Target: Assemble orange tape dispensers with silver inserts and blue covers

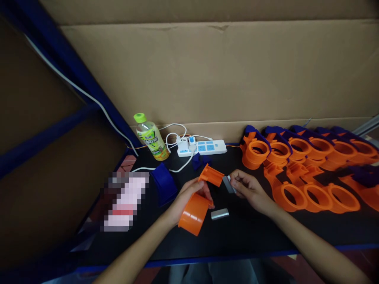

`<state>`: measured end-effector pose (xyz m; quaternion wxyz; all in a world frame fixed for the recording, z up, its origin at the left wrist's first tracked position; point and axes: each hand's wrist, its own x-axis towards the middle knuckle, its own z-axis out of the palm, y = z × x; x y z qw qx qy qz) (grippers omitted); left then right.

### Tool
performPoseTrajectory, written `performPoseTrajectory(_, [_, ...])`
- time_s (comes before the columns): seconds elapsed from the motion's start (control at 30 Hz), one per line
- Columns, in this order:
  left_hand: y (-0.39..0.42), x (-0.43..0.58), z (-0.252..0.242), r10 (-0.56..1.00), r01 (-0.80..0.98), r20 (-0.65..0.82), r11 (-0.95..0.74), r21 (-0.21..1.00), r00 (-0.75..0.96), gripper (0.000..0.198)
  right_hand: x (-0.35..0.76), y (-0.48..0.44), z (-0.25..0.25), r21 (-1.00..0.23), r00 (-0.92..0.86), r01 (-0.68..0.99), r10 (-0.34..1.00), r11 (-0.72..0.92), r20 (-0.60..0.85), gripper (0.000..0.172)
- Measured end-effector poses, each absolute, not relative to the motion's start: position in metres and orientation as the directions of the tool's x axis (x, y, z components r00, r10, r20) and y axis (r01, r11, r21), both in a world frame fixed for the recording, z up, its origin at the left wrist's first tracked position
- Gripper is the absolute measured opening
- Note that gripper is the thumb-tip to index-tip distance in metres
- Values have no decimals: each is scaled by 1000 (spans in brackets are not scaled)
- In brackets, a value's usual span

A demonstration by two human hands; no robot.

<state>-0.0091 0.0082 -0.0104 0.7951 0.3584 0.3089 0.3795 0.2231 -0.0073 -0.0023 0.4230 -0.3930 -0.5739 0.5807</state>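
My left hand [189, 197] is wrapped round an orange plastic tape dispenser body [194, 215], tilted, with its round hub toward me and its narrower end pointing up and right. Pinched in the fingers of my right hand [248, 189] is a thin, flat metal blade [228, 184], just right of the orange part and apart from it. A second silvery metal piece [220, 214] lies on the black table below the two hands. Left of my left hand sits a dark blue plastic piece [164, 184]. Small blue pieces [200, 159] lie behind the orange part.
Several orange-and-blue dispensers [256, 152] stand in a row at the back right, with orange bodies [293, 196] in front. A white power strip [204, 148] with cables and a drink bottle [151, 138] stand near the cardboard wall [207, 75]. A pixelated patch covers the left side.
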Motion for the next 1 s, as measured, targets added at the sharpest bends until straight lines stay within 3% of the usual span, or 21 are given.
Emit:
performPoseTrajectory(0.47, [5,-8,-14,836,-431,-124,396,811,535,35,223,-7,-3,-995,-341,-99,939,-5,29,35])
performPoseTrajectory(0.63, [4,-12,-15,850,-322,-109,310,894,516,36,226,-8,0,-1000,-361,-7,933,-3,0,36])
performPoseTrajectory(0.83, [2,-15,-12,790,-186,-203,371,910,579,40,237,-4,7,-990,-459,110,888,85,25,33])
performPoseTrajectory(1.0, [-2,-15,-6,775,-69,-218,319,945,593,41,243,-3,13,-967,-462,205,886,149,39,31])
